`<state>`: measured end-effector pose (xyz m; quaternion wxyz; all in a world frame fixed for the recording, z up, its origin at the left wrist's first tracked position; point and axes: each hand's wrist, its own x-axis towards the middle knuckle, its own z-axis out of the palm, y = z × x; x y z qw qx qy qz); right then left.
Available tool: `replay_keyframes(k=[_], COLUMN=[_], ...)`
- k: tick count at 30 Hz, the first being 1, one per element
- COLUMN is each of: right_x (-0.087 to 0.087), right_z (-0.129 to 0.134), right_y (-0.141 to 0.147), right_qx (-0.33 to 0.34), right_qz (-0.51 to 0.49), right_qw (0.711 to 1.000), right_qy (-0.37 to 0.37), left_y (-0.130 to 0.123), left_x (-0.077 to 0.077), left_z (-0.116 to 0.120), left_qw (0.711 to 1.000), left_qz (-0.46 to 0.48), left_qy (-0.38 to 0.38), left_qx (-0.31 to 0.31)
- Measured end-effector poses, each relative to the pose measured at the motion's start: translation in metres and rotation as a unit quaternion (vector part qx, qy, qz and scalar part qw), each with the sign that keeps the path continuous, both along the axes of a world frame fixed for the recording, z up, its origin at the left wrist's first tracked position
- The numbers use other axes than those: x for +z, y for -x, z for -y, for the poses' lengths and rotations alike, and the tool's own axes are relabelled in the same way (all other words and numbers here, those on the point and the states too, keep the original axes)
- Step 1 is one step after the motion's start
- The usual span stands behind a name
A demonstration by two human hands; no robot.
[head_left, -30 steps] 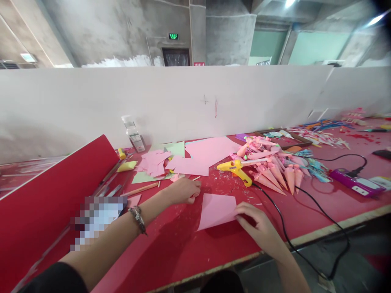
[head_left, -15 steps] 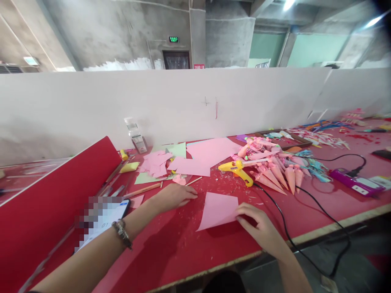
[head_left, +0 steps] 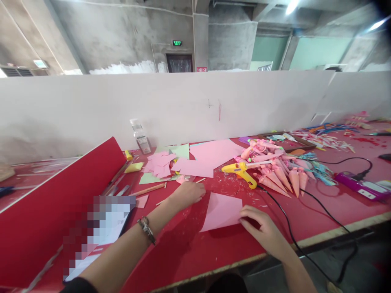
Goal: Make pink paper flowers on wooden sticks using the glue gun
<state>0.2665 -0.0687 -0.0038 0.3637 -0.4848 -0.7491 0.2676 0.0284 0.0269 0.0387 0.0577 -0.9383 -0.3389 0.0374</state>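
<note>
A pink paper sheet [head_left: 222, 211] tilts slightly above the red tabletop, its right edge pinched between the thumb and fingers of my right hand [head_left: 259, 228]. My left hand [head_left: 188, 194] is to the left of the sheet, apart from it, with fingers curled down toward the table. What those fingers hold, if anything, is hidden. Just beyond them shows the end of a thin wooden stick [head_left: 200, 180]. A pencil [head_left: 149, 189] and a small pink paper piece [head_left: 142, 201] lie left of my left forearm, near a phone [head_left: 122, 215] that is partly pixelated.
A yellow glue gun [head_left: 242, 171] with a black cord lies beside a heap of pink paper cones [head_left: 276, 173]. Pink paper scraps [head_left: 160, 163], larger pink sheets [head_left: 214, 152] and a bottle [head_left: 141, 138] are at the back. A red board [head_left: 70, 195] stands left; a purple power strip [head_left: 360, 187] lies right.
My left hand has moved slightly right, and its fingers have curled in from a more stretched position. My right hand still pinches the sheet. The whole view has shifted a little.
</note>
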Motion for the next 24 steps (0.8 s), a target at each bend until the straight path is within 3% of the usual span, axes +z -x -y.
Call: replay_keyframes(k=[12,20,24], right_x=[0.007,0.007,0.01], right_z=[0.001,0.001,0.003], right_y=[0.003,0.003,0.005], right_qx=[0.01,0.021,0.024], right_qz=[-0.01,-0.006,-0.004], right_qw=[1.0,1.0,1.0], right_qy=[0.005,0.01,0.013], left_y=[0.004,0.005,0.014], left_x=[0.001,0.003,0.0], left_z=[-0.005,0.0,0.003], left_qw=[0.999,0.998,0.993], left_qz=[0.032,0.043,0.092], left_qy=[0.04,0.042,0.065], left_qx=[-0.015,0.015,0.023])
